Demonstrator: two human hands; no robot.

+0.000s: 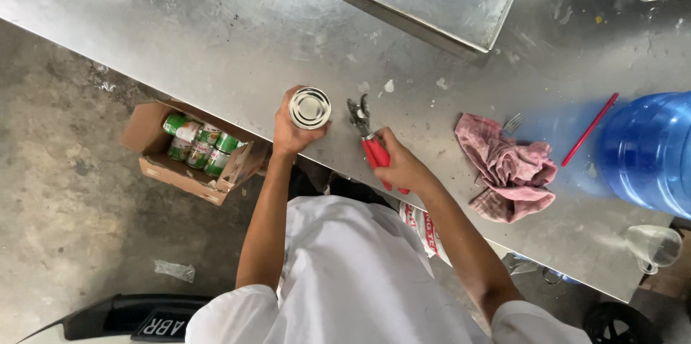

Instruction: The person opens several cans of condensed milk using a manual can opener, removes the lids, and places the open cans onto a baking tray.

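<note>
Steel counter (216, 49), scuffed and flecked with white, runs across the view above a stained concrete floor (57, 193).

At its near edge the left hand (290, 130) is wrapped around a tin can (310, 108), fingers curled on its side; the can stands upright on the counter with its lid still on. Just to the right of that grasp, the right hand (399, 165) is clenched around the red handles of a can opener (365, 135), whose metal head points away from the person and lies close beside the can, not touching it.

Further right of the opener hand lies a crumpled pink rag (507, 168), with a fork (512, 124) partly showing at its far edge. Beyond the rag are a red straw (590, 129) and a big blue water jug (648, 151); a clear jug (653, 245) sits at the counter's near edge.

Left of and below the can hand, on the floor, an open carton (188, 164) holds green-labelled cans (198, 144).
</note>
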